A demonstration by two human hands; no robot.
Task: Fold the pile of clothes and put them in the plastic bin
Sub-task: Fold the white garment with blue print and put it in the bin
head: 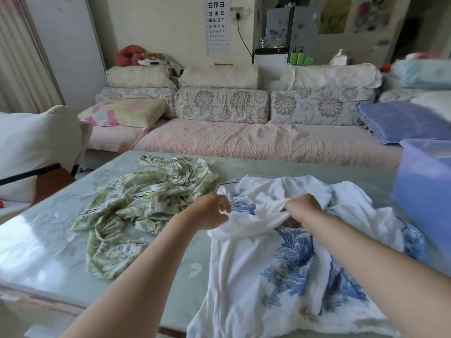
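You hold the white shirt [256, 276] with both hands near its upper part. It lies on the counter [36, 240] directly in front of you, crumpled, with the blue print facing up. Your left hand [212, 211] has its fingers [223, 202] curled and pinching a white edge. Your right hand [302, 207] grips a bunched fold just beside it, fingers closed around the cloth.

I think the step now is to open the shirt flat before folding. Move your hands apart along the same edge, toward 9 and 3 o'clock, until the cloth is tight between them. Then lay it down and smooth the wrinkles toward 6 o'clock. If you fold over the bunched part, the result will probably be thick and uneven.

Count: two garments, the white shirt and one green shirt [146, 211] at 10 o'clock from it, not folded. One bin [424, 191] stands at 3 o'clock. Its inside I cannot see.
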